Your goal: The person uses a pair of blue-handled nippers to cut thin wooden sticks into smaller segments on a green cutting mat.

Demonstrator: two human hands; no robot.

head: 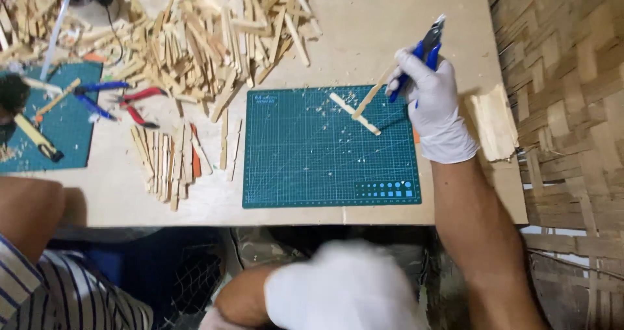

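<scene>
1. I see the left hand (341, 291), gloved and blurred below the table's (364, 41) near edge; I can't tell its grip.
2. The right hand (434, 102) clamps blue-handled cutters (426, 49) plus a thin wooden stick (376, 91) over the green cutting mat (312, 154) near the right edge.
3. Risk, I judge: holding both crowds the grip, so the stick could slip or snap.

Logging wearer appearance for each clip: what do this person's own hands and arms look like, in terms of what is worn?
Both hands wear thin white disposable-type gloves ending just past the wrist. The right hand shows its glove clearly, slightly wrinkled, with a bare forearm and no sleeve in view. The left hand is blurred at the bottom edge, but its glove is also white, with a bare forearm. No watch or markings visible.
</scene>
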